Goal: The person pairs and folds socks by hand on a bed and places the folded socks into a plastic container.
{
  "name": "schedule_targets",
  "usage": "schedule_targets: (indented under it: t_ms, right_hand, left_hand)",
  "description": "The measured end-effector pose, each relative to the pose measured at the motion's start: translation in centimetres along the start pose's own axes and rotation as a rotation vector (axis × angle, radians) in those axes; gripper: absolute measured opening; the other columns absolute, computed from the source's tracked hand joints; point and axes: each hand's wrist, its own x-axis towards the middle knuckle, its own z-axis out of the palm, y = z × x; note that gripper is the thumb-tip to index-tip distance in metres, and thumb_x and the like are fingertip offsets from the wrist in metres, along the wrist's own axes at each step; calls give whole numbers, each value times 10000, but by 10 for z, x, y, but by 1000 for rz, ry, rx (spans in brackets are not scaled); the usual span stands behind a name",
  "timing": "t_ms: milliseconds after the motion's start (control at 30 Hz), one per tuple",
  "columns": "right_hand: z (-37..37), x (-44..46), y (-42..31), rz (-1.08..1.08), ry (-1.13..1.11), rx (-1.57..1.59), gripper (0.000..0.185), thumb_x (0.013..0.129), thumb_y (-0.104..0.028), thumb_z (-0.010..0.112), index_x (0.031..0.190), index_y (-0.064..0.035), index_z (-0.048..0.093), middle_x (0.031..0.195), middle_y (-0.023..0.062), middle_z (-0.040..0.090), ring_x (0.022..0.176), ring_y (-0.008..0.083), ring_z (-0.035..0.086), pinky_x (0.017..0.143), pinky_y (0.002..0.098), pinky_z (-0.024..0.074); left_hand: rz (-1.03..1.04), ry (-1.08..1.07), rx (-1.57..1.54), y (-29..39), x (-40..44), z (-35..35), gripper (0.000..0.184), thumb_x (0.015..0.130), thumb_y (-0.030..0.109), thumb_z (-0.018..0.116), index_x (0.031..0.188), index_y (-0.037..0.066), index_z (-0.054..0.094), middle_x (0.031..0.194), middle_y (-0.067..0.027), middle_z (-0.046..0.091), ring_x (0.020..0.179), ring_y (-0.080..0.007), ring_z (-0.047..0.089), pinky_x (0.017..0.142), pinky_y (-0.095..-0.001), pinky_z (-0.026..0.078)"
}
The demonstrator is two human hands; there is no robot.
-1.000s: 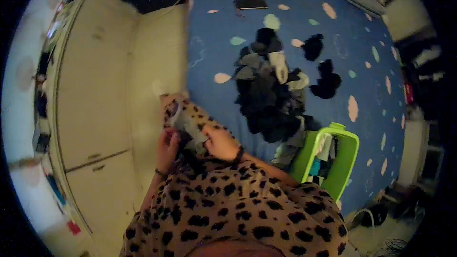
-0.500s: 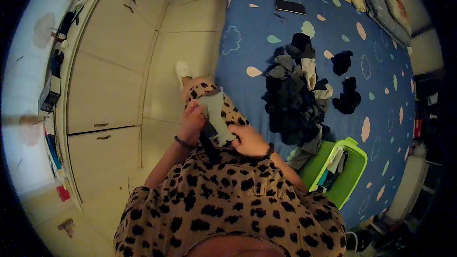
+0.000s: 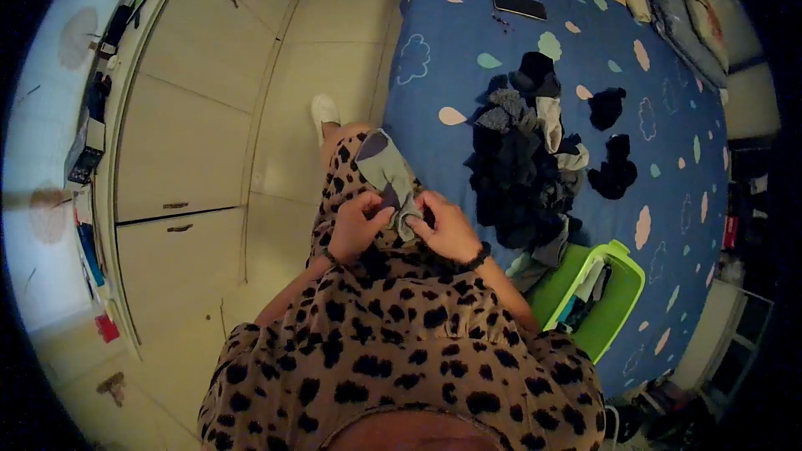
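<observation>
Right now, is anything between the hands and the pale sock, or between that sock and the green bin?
The left hand and right hand both grip the pale sock, with nothing visible between. Toward the green bin, the right hand and the near end of the clothes pile, beside the bin, lie in between.

We can read no text, label, brand, number or sign anywhere; if the small box [image 3: 86, 152] on the left carries print, it is too small and blurred for us.
</observation>
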Motion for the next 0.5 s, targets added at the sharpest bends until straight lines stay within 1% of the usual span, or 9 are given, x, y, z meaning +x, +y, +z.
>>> schedule_targets:
  t_ms: [67,100,167,267,300,367,400,467,500]
  right_hand:
    - [3,1,4,-46,69,49,191,779,-101,628,883,-19,491,786,158,528,706,340,533,631,377,439]
    - [1,0,3,-48,69,48,191,779,-101,628,883,-19,491,786,158,528,706,340,533,631,377,439]
    - [-2,-1,-1,153,22,26,162,786,-66,619,880,-20,496,828,144,529,733,300,538,648,352,438]
    - [-2,-8,15,-9,-163,-88,165,807,-75,638,904,-27,513,817,110,550,711,247,538,643,317,447]
    - [-6,-7,14,-9,-165,-86,165,807,-75,638,904,-27,513,817,110,550,711,247,538,643,317,447]
    - [-19,-1,5,-154,-253,117,195,834,-132,653,958,-32,540,812,78,579,712,198,548,647,291,459]
    - [-23,4,-3,-154,-255,119,195,834,-132,653,958,-32,540,812,78,579,712,198,548,647,291,459]
    - [-23,20,-18,35,-198,229,255,854,-194,661,1019,-33,552,837,65,595,723,180,559,656,287,470]
    - [-7,26,-11,67,-125,290,238,862,-201,647,1003,-26,568,828,62,600,723,163,564,652,285,463]
  left_hand:
    - [65,34,-31,-5,1,-3,212,823,137,698,845,28,517,674,7,500,627,-96,484,587,-256,412]
    - [66,35,-31,-2,-2,-8,212,823,137,698,845,28,517,674,7,500,627,-96,484,587,-256,412]
    - [-357,-140,-312,7,-14,-22,254,809,114,706,805,84,453,665,29,451,604,-75,462,549,-238,393]
    - [-409,-261,-331,-10,-28,-28,293,803,87,704,777,118,414,691,34,473,609,-61,474,530,-222,388]
    - [-412,-260,-331,-14,-29,-29,293,803,87,704,777,118,414,691,34,473,609,-61,474,530,-222,388]
    - [-232,-248,-267,-20,-30,-30,320,783,57,715,783,117,401,717,30,493,625,-58,487,528,-212,384]
    - [-234,-246,-267,-26,-31,-31,320,783,57,715,783,117,401,717,30,493,625,-58,487,528,-212,384]
    - [-274,-302,-327,-35,-29,-31,269,769,33,710,875,92,470,817,9,559,730,-79,545,617,-223,444]
    - [-269,-308,-323,-27,-27,-30,269,769,33,710,875,92,470,817,9,559,730,-79,545,617,-223,444]
